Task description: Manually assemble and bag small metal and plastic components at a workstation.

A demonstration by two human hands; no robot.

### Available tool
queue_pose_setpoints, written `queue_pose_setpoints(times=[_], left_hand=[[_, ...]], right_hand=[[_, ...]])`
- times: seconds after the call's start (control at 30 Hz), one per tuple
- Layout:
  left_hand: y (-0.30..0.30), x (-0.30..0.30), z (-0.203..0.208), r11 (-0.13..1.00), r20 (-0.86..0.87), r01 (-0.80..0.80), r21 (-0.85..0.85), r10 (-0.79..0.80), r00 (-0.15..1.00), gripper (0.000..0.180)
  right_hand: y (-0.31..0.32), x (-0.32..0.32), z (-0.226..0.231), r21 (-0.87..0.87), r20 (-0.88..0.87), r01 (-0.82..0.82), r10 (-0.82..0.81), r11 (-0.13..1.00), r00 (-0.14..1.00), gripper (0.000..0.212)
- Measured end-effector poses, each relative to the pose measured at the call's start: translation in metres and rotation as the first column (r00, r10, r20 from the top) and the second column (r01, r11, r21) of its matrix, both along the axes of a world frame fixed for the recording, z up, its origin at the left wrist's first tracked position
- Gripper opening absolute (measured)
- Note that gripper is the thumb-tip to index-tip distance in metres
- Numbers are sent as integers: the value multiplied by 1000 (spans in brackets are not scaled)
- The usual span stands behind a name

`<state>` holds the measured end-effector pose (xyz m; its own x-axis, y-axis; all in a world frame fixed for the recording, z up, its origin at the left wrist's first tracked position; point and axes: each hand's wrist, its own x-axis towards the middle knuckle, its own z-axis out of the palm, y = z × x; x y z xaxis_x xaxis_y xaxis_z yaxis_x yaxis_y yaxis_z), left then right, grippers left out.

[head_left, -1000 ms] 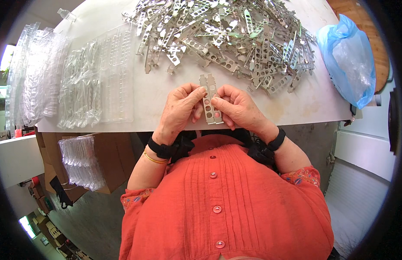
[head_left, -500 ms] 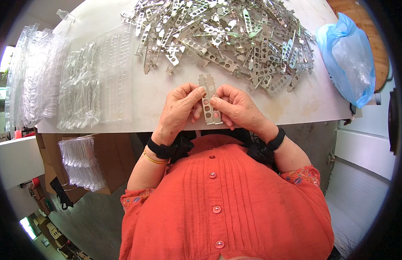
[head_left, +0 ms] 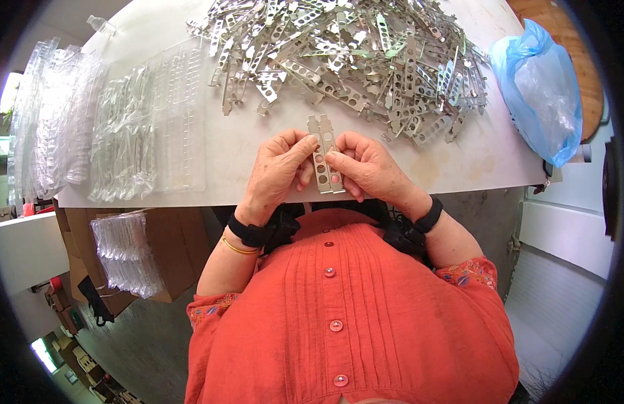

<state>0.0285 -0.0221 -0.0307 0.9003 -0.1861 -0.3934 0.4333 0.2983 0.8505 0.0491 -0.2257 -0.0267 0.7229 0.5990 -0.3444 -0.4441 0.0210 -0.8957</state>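
Two flat metal brackets with rows of round holes stand side by side between my hands, just over the table's near edge. The left metal bracket [head_left: 321, 170] is pinched by my left hand [head_left: 280, 165], thumb on its face. My right hand [head_left: 367, 165] grips the right metal bracket [head_left: 335, 180] the same way, its thumb across the middle. Their notched upper ends point away from me, and their lower ends are nearly level. Fingers behind the brackets are partly hidden. Beyond my hands lies a big loose pile of similar metal brackets [head_left: 356, 99].
Clear plastic trays [head_left: 181, 128], some with brackets in them, line the left of the white table [head_left: 258, 192]. A blue plastic bag [head_left: 507, 87] sits at the right edge. Below the table's left side, wrapped packs [head_left: 127, 252] rest on a cardboard box [head_left: 177, 249].
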Motion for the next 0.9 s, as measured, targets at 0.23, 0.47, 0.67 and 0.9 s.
queue_pose_setpoints(times=[0.23, 0.47, 0.67, 0.9], left_hand=[[2, 1, -1, 1000, 12, 15, -9, -15, 1000, 20], [2, 4, -1, 1000, -7, 22, -16, -22, 1000, 21], [2, 3, -1, 1000, -10, 17, -20, -17, 1000, 23], [2, 1, -3, 999, -10, 1, -42, -1, 1000, 19]], right_hand=[[0, 2, 3, 11, -18, -15, 15, 1000, 1000, 18], [0, 3, 3, 32, -34, -7, 8, 999, 999, 17], [0, 2, 4, 25, -23, -8, 8, 1000, 1000, 17], [2, 2, 8, 28, -26, -16, 16, 999, 1000, 18]])
